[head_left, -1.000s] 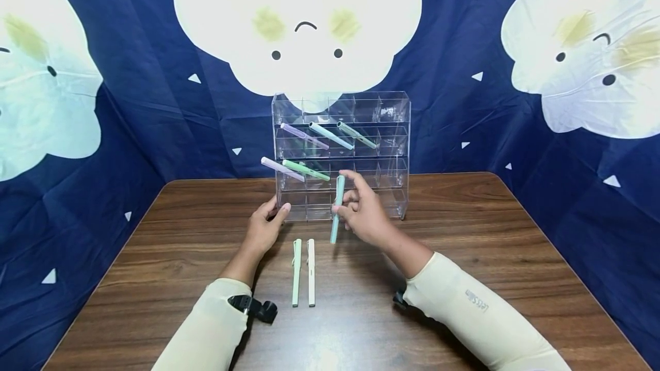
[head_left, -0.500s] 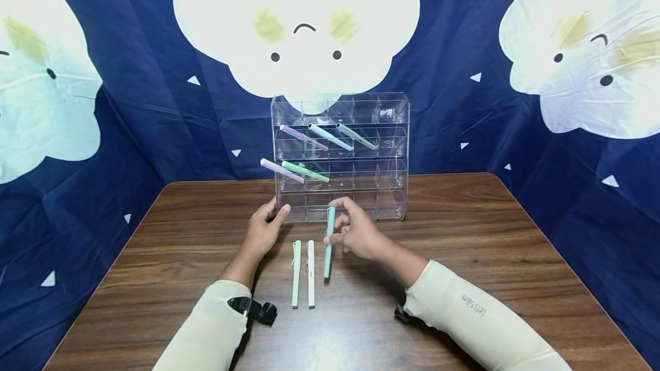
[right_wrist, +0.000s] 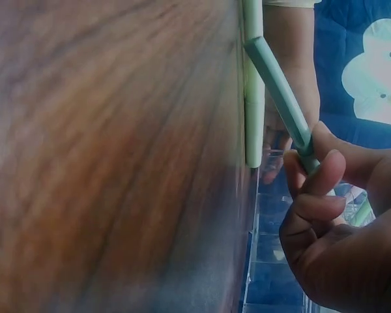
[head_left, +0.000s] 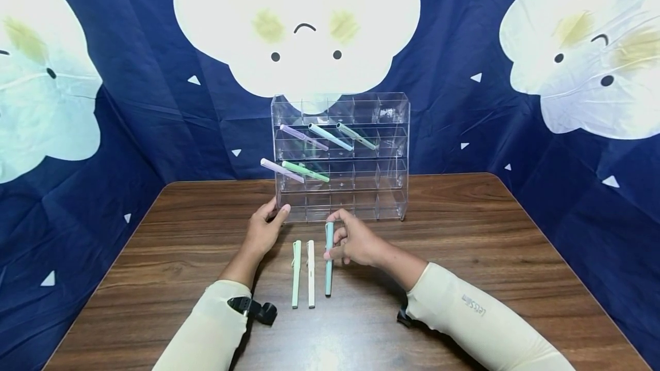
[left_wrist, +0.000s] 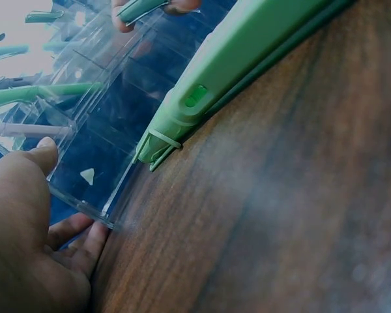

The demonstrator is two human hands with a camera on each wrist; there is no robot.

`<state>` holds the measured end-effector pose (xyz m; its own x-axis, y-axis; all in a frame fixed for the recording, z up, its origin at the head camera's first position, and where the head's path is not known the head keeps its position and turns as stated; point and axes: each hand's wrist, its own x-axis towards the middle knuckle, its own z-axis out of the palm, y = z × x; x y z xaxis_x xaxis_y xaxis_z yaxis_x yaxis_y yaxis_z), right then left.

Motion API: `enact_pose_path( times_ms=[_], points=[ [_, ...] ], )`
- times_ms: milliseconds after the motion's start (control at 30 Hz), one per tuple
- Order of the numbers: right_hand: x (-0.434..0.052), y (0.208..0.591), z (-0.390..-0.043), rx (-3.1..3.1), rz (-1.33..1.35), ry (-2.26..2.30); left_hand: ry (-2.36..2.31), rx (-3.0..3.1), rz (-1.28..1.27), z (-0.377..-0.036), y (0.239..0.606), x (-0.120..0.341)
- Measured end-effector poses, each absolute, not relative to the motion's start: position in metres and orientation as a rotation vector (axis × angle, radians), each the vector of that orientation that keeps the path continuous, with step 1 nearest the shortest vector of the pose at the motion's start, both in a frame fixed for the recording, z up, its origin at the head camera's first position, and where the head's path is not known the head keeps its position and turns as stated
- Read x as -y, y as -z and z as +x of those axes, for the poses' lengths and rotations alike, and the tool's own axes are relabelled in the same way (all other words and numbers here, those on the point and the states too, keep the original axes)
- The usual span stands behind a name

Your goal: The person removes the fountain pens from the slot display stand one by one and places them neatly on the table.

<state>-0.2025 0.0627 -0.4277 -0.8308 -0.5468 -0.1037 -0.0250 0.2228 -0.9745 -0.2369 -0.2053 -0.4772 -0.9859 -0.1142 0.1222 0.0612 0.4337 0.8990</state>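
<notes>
My left hand (head_left: 263, 232) grips the lower left corner of a clear acrylic pen rack (head_left: 393, 197), thumb on the near side and fingers behind. In the head view my right hand (head_left: 358, 242) pinches a teal pen (head_left: 328, 279) between thumb and fingers, in front of the rack. Tilted in the right wrist view, the teal pen (right_wrist: 283, 98) has its lower end close to the table. Left of it, a white pen (head_left: 311, 273) and a light green pen (head_left: 296, 273) lie side by side on the wood.
The rack's second tier holds a purple pen (head_left: 304, 137), a light blue pen (head_left: 331, 137) and a grey-green pen (head_left: 357, 135). One tier down lie a lilac pen (head_left: 282, 170) and a green pen (head_left: 306, 171). Behind the wooden table (head_left: 464, 233) hangs a blue cloud-print curtain (head_left: 448, 130).
My right hand has brought the teal pen down and toward me from the rack's front, to just right of the white pen. My left hand keeps its grip on the rack.
</notes>
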Motion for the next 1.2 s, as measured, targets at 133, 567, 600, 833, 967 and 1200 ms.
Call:
enact_pose_path(
  times_ms=[133,567,600,833,967,1200],
  points=[
    [-0.062,0.429,-0.201,-2.064,-0.543,1.616,1.585,2.525,0.049,-0.237,0.477,0.206],
    [-0.057,0.434,-0.202,-2.097,-0.633,1.514,1.583,2.515,0.053,-0.236,0.477,0.205],
    [-0.057,0.435,-0.203,-2.103,-0.634,1.502,1.582,2.514,0.043,-0.236,0.477,0.205],
    [-0.053,0.443,-0.207,-2.118,-0.569,1.419,1.579,2.485,0.015,-0.235,0.477,0.205],
    [-0.05,0.447,-0.208,-2.095,-0.536,1.406,1.575,2.495,0.02,-0.236,0.477,0.205],
    [-0.051,0.449,-0.209,-2.076,-0.515,1.43,1.567,2.511,0.018,-0.236,0.474,0.204]
  ],
)
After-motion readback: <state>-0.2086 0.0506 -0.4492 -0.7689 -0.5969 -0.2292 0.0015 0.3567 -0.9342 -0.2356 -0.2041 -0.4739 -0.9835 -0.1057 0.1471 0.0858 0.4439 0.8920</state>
